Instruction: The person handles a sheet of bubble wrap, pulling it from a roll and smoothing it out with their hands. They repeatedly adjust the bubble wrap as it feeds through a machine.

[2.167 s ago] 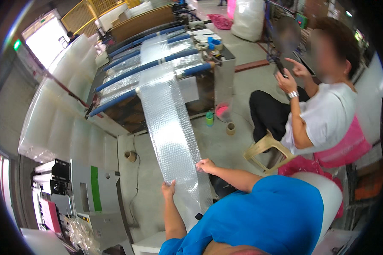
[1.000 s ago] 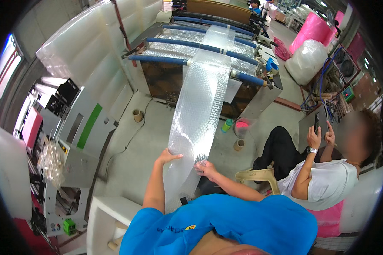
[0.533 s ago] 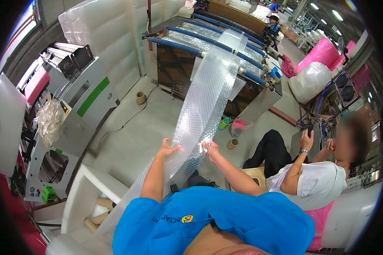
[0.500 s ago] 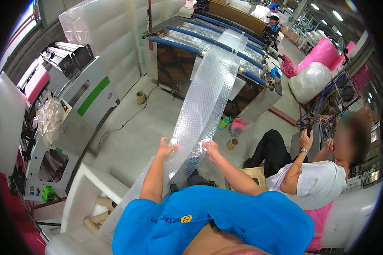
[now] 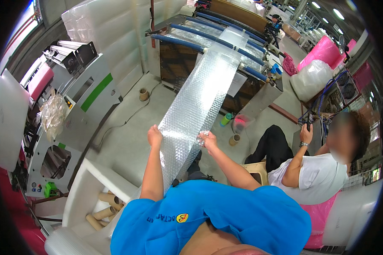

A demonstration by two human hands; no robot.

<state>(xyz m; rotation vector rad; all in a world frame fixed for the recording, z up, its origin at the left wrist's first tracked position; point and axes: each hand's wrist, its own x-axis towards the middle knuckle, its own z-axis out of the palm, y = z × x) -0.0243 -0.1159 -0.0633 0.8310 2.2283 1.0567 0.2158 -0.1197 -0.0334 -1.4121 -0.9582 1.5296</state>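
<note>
A long strip of clear bubble wrap (image 5: pixel 195 106) runs from the roller machine (image 5: pixel 208 40) at the back down toward my body. My left hand (image 5: pixel 154 136) grips the strip's left edge. My right hand (image 5: pixel 207 140) grips its right edge, fingers curled over the film. Both arms reach out in front of my blue shirt, and the strip is stretched between the two hands. Below my hands the film hangs down and is hidden by my arms and chest.
A seated person in a white shirt (image 5: pixel 315 174) sits on a stool at my right. A grey and green machine (image 5: pixel 72 102) stands at left. A white bin (image 5: pixel 93 199) holds several cardboard cores. Pink and white bags (image 5: pixel 319 68) lie at back right.
My view has swung left and downward, so the machine sits farther off. Both hands stay on the bubble wrap's edges and have drawn the strip closer to my body.
</note>
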